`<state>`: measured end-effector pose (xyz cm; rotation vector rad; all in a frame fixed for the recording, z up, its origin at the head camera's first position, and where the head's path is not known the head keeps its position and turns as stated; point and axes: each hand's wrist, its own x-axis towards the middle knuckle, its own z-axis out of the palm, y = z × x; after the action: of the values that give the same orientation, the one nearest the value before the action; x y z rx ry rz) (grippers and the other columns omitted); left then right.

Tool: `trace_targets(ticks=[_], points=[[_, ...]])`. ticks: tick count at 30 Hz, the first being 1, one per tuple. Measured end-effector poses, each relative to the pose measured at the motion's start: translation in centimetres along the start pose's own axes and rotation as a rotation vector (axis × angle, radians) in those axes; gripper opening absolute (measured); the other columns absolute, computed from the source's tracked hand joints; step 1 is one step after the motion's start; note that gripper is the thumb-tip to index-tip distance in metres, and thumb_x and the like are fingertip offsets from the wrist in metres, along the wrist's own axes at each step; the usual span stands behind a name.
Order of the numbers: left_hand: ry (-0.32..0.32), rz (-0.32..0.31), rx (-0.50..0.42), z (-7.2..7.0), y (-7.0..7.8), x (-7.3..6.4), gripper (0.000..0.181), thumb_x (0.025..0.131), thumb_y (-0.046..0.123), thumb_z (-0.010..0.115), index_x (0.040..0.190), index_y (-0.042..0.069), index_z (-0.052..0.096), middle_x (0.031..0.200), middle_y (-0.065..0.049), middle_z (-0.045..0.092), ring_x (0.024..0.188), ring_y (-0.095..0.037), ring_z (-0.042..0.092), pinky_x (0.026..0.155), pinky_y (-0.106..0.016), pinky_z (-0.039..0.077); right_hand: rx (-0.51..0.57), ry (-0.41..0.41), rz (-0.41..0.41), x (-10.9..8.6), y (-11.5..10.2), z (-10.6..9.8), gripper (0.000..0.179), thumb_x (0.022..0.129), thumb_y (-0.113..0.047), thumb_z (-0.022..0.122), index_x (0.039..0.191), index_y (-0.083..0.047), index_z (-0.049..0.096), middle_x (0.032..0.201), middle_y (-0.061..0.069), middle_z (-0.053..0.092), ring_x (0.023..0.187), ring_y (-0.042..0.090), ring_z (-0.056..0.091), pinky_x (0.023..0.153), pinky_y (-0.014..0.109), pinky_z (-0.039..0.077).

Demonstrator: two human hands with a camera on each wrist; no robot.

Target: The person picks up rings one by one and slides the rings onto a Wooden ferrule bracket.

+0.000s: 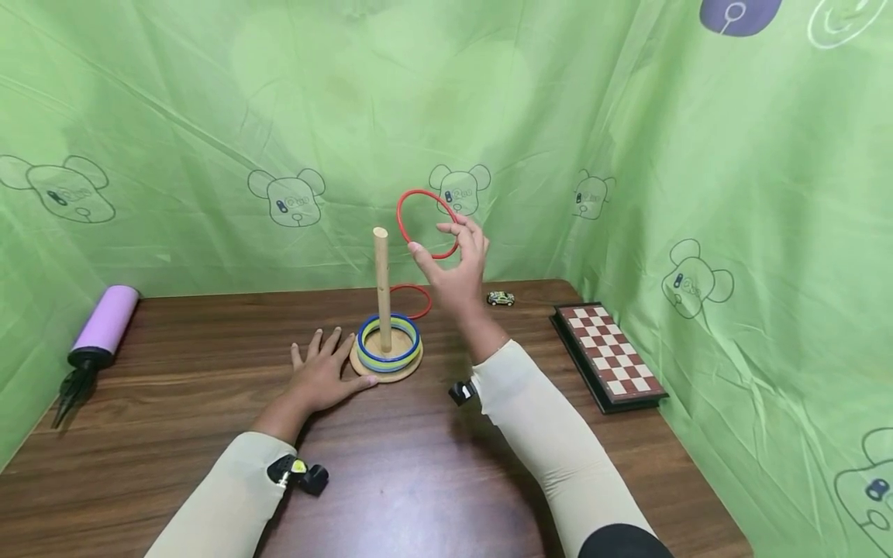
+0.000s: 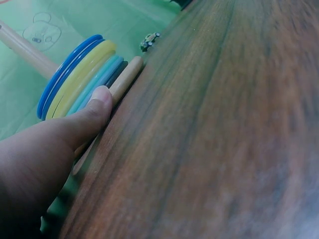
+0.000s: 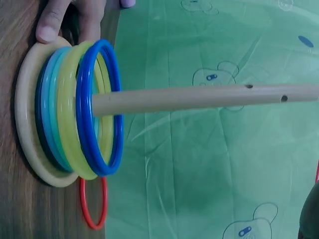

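My right hand [image 1: 456, 271] holds a red ring [image 1: 421, 191] between thumb and fingers, raised to the right of an upright wooden post [image 1: 382, 291]. The post stands on a round wooden base [image 1: 387, 378]. Stacked around it are a blue ring [image 3: 85, 124] on top, yellow rings [image 3: 66, 114], then teal and lighter blue ones, with a dark one lowest. My left hand [image 1: 317, 380] rests on the table with fingers spread, its thumb touching the base's edge. Another red ring [image 3: 83, 204] lies on the table behind the base, partly hidden by the stack in the head view.
A toy car [image 1: 501, 298] sits at the table's back edge. To the right lies a checkered game board [image 1: 610, 349]. A purple hand pump [image 1: 106, 319] with a black end lies at the far left. Green curtain [image 1: 363, 116] encloses the wooden table [image 1: 391, 480] behind and at both sides.
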<state>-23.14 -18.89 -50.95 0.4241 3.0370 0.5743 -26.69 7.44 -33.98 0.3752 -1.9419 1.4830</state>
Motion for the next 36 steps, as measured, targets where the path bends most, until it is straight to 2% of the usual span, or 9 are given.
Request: trace_targets(ticks=[3, 8, 11, 17, 26, 31, 36], points=[[-0.002, -0.002, 0.002, 0.0, -0.1, 0.0, 0.118, 0.089, 0.091, 0.059, 0.174, 0.014, 0.032, 0.181, -0.024, 0.021, 0.168, -0.057, 0.006, 0.123, -0.088, -0.004, 0.020, -0.013, -0.061, -0.4, -0.5, 0.3, 0.051, 0.088, -0.037, 0.087, 0.127, -0.008, 0.070, 0.162, 0.011, 0.049, 0.152, 0.023, 0.036, 0.120, 0.051, 0.039], [-0.011, -0.004, 0.005, 0.2, -0.2, 0.0, 0.120, 0.088, 0.093, 0.057, 0.174, 0.014, 0.031, 0.181, -0.024, 0.021, 0.168, -0.057, 0.006, 0.123, -0.088, -0.004, 0.014, -0.088, -0.140, -0.9, -1.0, 0.8, 0.051, 0.088, -0.031, 0.090, 0.129, -0.008, 0.071, 0.162, 0.012, 0.050, 0.153, 0.026, 0.036, 0.119, 0.052, 0.038], [-0.012, -0.003, 0.000, 0.2, -0.2, 0.0, 0.120, 0.088, 0.093, 0.058, 0.174, 0.013, 0.031, 0.181, -0.025, 0.021, 0.167, -0.058, 0.006, 0.123, -0.089, -0.005, 0.002, -0.132, -0.160, -1.1, -1.1, 1.1, 0.053, 0.088, -0.030, 0.092, 0.131, -0.008, 0.071, 0.161, 0.012, 0.052, 0.153, 0.028, 0.036, 0.119, 0.051, 0.038], [0.004, 0.003, 0.004, 0.0, 0.0, 0.0, 0.119, 0.088, 0.092, 0.059, 0.173, 0.013, 0.033, 0.181, -0.025, 0.023, 0.167, -0.058, 0.007, 0.122, -0.089, -0.003, -0.032, -0.169, -0.182, -1.5, -0.7, 1.5, 0.055, 0.085, -0.029, 0.094, 0.129, -0.005, 0.072, 0.158, 0.015, 0.055, 0.146, 0.032, 0.041, 0.112, 0.050, 0.041], [0.006, 0.010, 0.002, -0.2, 0.2, 0.0, 0.117, 0.089, 0.091, 0.059, 0.172, 0.012, 0.034, 0.180, -0.026, 0.024, 0.166, -0.060, 0.009, 0.122, -0.090, -0.001, -0.063, -0.227, -0.103, -3.0, 0.7, 2.1, 0.056, 0.085, -0.032, 0.094, 0.130, -0.006, 0.073, 0.158, 0.013, 0.056, 0.144, 0.031, 0.043, 0.111, 0.058, 0.042], [0.004, 0.006, 0.007, -0.2, 0.1, 0.0, 0.117, 0.089, 0.091, 0.059, 0.172, 0.012, 0.034, 0.180, -0.026, 0.024, 0.166, -0.060, 0.009, 0.121, -0.090, -0.001, -0.076, -0.258, -0.066, -4.0, 1.4, 2.3, 0.057, 0.084, -0.034, 0.096, 0.130, -0.008, 0.073, 0.158, 0.011, 0.056, 0.143, 0.028, 0.043, 0.106, 0.051, 0.047], [-0.009, -0.001, 0.011, -0.1, -0.1, 0.1, 0.119, 0.088, 0.093, 0.057, 0.173, 0.013, 0.033, 0.181, -0.025, 0.022, 0.167, -0.059, 0.007, 0.122, -0.090, -0.003, -0.014, -0.281, 0.005, -4.8, 2.1, 2.1, 0.055, 0.085, -0.030, 0.096, 0.130, -0.008, 0.073, 0.157, 0.009, 0.055, 0.144, 0.026, 0.042, 0.112, 0.053, 0.053]])
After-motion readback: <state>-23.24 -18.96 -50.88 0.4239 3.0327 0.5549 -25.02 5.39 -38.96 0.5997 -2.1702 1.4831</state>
